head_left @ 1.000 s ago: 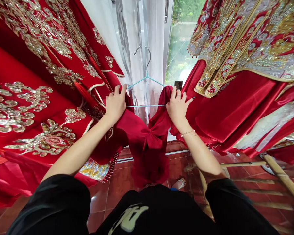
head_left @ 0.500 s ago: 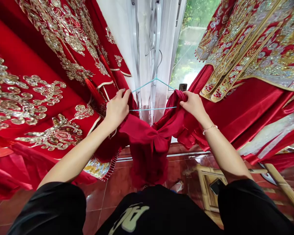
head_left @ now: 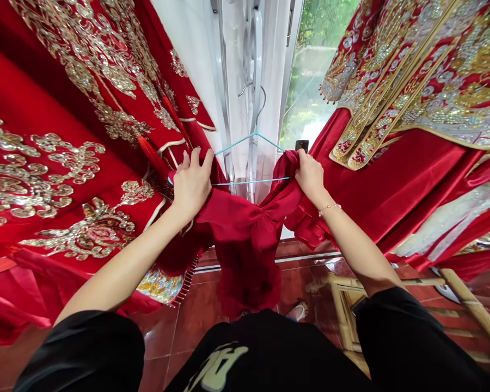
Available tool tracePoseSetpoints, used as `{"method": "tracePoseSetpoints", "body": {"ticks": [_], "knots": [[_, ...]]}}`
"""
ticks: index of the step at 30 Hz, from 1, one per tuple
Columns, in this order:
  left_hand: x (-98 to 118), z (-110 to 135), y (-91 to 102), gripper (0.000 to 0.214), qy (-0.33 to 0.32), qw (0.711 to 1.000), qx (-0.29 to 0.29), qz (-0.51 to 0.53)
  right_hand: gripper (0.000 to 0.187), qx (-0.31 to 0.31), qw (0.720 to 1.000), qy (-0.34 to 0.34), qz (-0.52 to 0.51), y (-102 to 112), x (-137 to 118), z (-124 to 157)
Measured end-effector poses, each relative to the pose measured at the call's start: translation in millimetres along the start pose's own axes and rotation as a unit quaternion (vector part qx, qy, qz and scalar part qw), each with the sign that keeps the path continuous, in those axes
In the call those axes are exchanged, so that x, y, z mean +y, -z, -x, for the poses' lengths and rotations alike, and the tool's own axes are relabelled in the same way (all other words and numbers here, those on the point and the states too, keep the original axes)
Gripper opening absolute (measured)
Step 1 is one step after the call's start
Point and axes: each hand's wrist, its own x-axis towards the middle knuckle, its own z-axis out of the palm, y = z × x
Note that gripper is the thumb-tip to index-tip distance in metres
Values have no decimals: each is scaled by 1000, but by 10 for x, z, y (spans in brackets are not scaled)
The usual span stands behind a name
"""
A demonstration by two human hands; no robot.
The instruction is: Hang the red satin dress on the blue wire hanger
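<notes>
A deep red dress (head_left: pixel 249 218) with a gathered bow at the neckline hangs in front of me on a thin light-blue hanger (head_left: pixel 237 144) with a metal hook. My left hand (head_left: pixel 191 181) is closed around the dress's left shoulder and the hanger there; the hanger's blue tip pokes out beyond the fingers. On the other side, my right hand (head_left: pixel 310 175) grips the bunched fabric of the right shoulder, hiding that end of the hanger. The skirt falls toward the floor between my arms.
Red gowns with gold sequin embroidery (head_left: pixel 85 228) crowd the left. More beaded red garments (head_left: pixel 424 98) hang at right, beside a window (head_left: pixel 318 65). A bamboo chair (head_left: pixel 469 305) stands at lower right on red floor tiles (head_left: pixel 196 305).
My right hand has shifted left with the dress's shoulder, closer to my left hand. The hanger's left tip now shows past my left hand. The view has turned slightly.
</notes>
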Motion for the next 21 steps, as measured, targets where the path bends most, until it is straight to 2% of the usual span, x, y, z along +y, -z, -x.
{"method": "tracePoseSetpoints", "body": {"ticks": [4, 7, 10, 13, 17, 19, 21], "knots": [[-4, -59, -13, 64, 6, 1000, -30, -1, 44, -12, 999, 31, 13, 112, 48, 58], [8, -84, 33, 60, 2, 999, -35, -11, 41, -19, 999, 10, 42, 195, 51, 47], [10, -91, 154, 54, -22, 998, -19, -60, 35, -27, 997, -7, 67, 278, 74, -70], [1, -128, 323, 48, -11, 989, -66, -130, 22, -36, 998, 2, 52, 352, 191, -222], [-40, -315, 528, 39, -39, 963, -157, -215, 7, -62, 996, -6, -69, 394, 468, -318], [-85, -449, 593, 32, -35, 954, -173, -241, 5, -68, 985, -44, -155, 377, 598, -297], [-145, -572, 625, 30, -17, 959, -171, -227, 4, -60, 961, -100, -249, 337, 691, -236]]}}
